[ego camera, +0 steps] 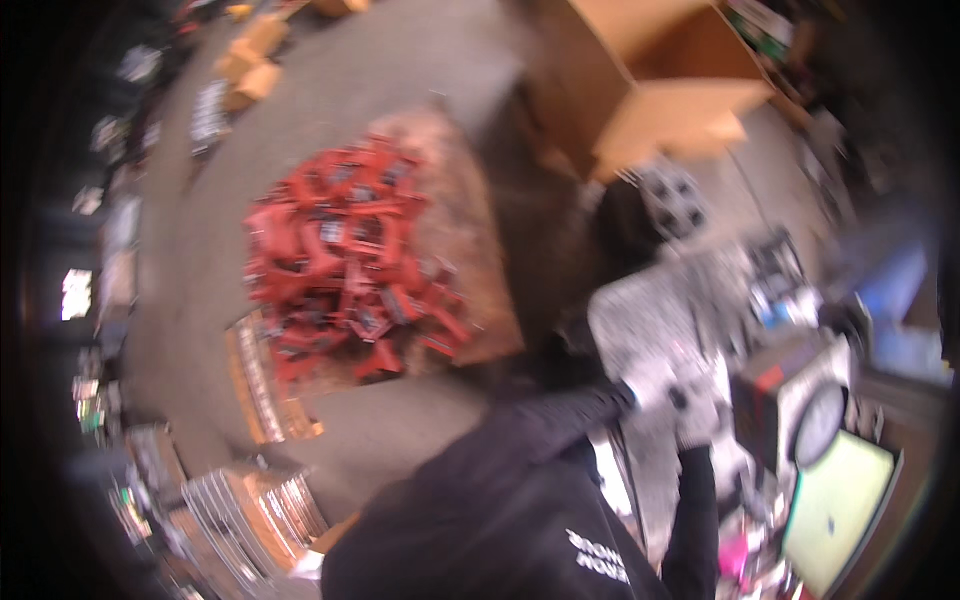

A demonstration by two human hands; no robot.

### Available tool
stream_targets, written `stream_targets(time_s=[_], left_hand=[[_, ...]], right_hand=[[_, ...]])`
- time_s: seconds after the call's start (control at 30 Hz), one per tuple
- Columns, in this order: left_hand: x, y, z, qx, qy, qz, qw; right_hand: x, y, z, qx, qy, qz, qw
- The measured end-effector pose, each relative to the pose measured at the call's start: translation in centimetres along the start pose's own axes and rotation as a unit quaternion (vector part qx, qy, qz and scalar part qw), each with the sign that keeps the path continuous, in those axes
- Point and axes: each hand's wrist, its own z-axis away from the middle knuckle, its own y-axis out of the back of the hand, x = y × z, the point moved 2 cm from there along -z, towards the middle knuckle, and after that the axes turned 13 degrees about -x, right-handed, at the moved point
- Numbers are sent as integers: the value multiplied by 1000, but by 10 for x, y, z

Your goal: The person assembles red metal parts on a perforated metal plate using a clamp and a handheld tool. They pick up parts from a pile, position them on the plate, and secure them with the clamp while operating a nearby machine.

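Observation:
Both sleeves of a black jacket reach towards a cluttered grey work surface (637,315). My left hand (651,386), pale and apparently gloved, lies over that surface at the end of the upper sleeve. Close below and to its right is my right hand (697,427), also pale. A small dark object (679,397) shows between the hands; blur hides what it is and whether either hand grips it. Right beside them stands a boxy device (780,397) with a round pale disc (821,424) on its side.
Red parts (345,247) are heaped on a brown, worn platform (476,277) at left. An open cardboard box (577,97) stands above the work surface. A pale green panel (840,510) is at lower right, stacked flat cardboard-like material (247,517) at lower left.

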Motion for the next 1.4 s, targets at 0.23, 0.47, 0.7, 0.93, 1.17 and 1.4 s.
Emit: stream_targets(time_s=[0.23,0.47,0.7,0.93,1.17,1.4], left_hand=[[-25,-48,-12,43,-8,46,998],[-37,-43,-7,53,-18,123,991],[-44,-2,37,56,24,167,984],[-45,3,62,-1,40,213,976],[-57,-15,36,67,8,135,988],[-43,6,-12,39,54,177,982]], right_hand=[[-11,-25,20,-110,-192,-6,975],[7,-63,24,-12,-159,-148,976],[7,-85,-3,31,-297,-490,819],[14,-86,-5,-34,-306,-463,831],[-12,-50,-10,-86,-220,-232,943],[-14,-29,-21,-56,-163,-111,979]])
